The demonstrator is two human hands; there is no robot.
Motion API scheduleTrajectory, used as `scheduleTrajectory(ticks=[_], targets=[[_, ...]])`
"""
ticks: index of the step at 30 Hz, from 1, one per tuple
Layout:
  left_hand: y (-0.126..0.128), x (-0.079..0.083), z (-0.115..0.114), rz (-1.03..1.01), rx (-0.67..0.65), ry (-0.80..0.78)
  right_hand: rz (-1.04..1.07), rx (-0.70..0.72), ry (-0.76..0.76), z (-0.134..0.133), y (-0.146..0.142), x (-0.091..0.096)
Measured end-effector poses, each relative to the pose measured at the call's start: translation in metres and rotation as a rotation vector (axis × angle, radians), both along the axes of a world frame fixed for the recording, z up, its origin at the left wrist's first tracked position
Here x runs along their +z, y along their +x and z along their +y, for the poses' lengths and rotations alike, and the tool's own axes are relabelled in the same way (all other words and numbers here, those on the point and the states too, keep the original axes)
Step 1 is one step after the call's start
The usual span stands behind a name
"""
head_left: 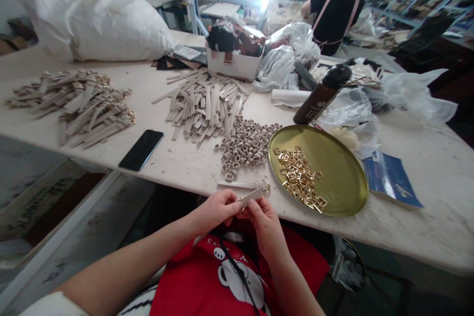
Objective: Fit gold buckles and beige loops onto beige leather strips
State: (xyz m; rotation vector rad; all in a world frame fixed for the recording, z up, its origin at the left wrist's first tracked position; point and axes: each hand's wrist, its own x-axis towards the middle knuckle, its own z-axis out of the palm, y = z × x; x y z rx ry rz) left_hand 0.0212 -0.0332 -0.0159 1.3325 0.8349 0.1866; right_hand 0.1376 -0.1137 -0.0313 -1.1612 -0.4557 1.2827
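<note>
Just in front of the table edge, my left hand (225, 206) and my right hand (262, 213) both grip a short beige strap (252, 198). A bit of gold metal, apparently a buckle, shows between my fingertips. Beyond my hands another strap with a gold buckle (266, 187) lies along the edge. Small beige loops (246, 143) are heaped behind it. To the right a round gold tray (344, 168) holds a pile of gold buckles (299, 177). Loose beige straps (207, 103) form a heap farther back.
Straps with gold ends (85, 108) are piled at the left, near a black phone (141, 150). A dark spray can (322, 94) leans behind the tray, and a blue booklet (392, 177) lies right of it. Behind are a white box (233, 65), a big white sack (96, 15) and a person (336, 15).
</note>
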Motion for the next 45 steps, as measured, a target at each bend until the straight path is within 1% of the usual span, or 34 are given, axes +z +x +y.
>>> scheduleTrajectory(ticks=[2, 8, 11, 13, 15, 19, 21, 22, 24, 26, 28, 29, 30, 33, 34, 35, 36, 38, 40, 41, 43, 45], targets=[[-0.002, -0.001, -0.001, -0.008, -0.001, -0.013, 0.018, 0.006, -0.004, -0.002, -0.001, 0.001], [-0.006, -0.004, 0.0, -0.032, 0.009, -0.067, 0.143, 0.08, -0.003, -0.005, -0.005, 0.008], [-0.004, -0.005, 0.0, -0.039, 0.024, -0.093, 0.206, 0.075, 0.011, -0.004, -0.007, 0.009], [-0.002, -0.005, 0.0, -0.039, 0.04, -0.108, 0.195, 0.059, 0.011, -0.004, -0.008, 0.007], [0.001, -0.005, -0.001, -0.025, 0.056, -0.107, 0.099, 0.025, -0.007, -0.004, -0.009, 0.003], [0.003, -0.005, 0.0, 0.055, 0.054, -0.031, -0.292, -0.077, -0.002, -0.007, -0.006, -0.007], [0.003, -0.004, 0.003, 0.081, 0.021, -0.013, -0.427, -0.081, 0.003, -0.008, -0.003, -0.012], [0.002, -0.003, 0.004, 0.086, 0.002, -0.015, -0.445, -0.062, -0.005, -0.007, -0.001, -0.014], [0.003, -0.002, 0.009, 0.1, -0.02, -0.006, -0.415, -0.024, -0.027, -0.004, 0.002, -0.015], [0.005, -0.003, 0.014, 0.118, -0.014, 0.03, -0.422, -0.004, -0.029, -0.001, 0.005, -0.014], [0.009, -0.005, 0.019, 0.119, -0.002, 0.058, -0.508, 0.022, -0.001, 0.004, 0.009, -0.01], [0.011, -0.007, 0.021, 0.108, 0.0, 0.059, -0.558, 0.057, 0.019, 0.006, 0.012, -0.006], [0.012, -0.008, 0.023, 0.091, -0.002, 0.054, -0.592, 0.117, 0.035, 0.008, 0.016, -0.002], [0.016, -0.009, 0.027, 0.036, -0.034, 0.04, -0.606, 0.365, 0.046, 0.016, 0.037, 0.01], [0.017, -0.008, 0.029, 0.023, -0.052, 0.04, -0.615, 0.416, 0.039, 0.02, 0.047, 0.011], [0.018, -0.008, 0.03, 0.015, -0.074, 0.037, -0.635, 0.424, 0.029, 0.025, 0.059, 0.01], [0.018, -0.007, 0.031, 0.013, -0.088, 0.032, -0.677, 0.385, 0.019, 0.032, 0.073, 0.008], [0.018, -0.007, 0.034, 0.028, -0.08, 0.016, -0.805, 0.202, -0.001, 0.048, 0.102, 0.001], [0.017, -0.008, 0.036, 0.053, -0.037, -0.002, -1.083, 0.044, -0.06, 0.068, 0.128, -0.005], [0.016, -0.009, 0.037, 0.062, -0.012, -0.006, -1.265, 0.025, -0.111, 0.079, 0.139, -0.008], [0.013, -0.012, 0.037, 0.068, 0.018, -0.009, -1.596, 0.069, -0.22, 0.099, 0.153, -0.011], [0.01, -0.014, 0.036, 0.062, 0.037, -0.006, -1.771, 0.123, -0.296, 0.116, 0.159, -0.011]])
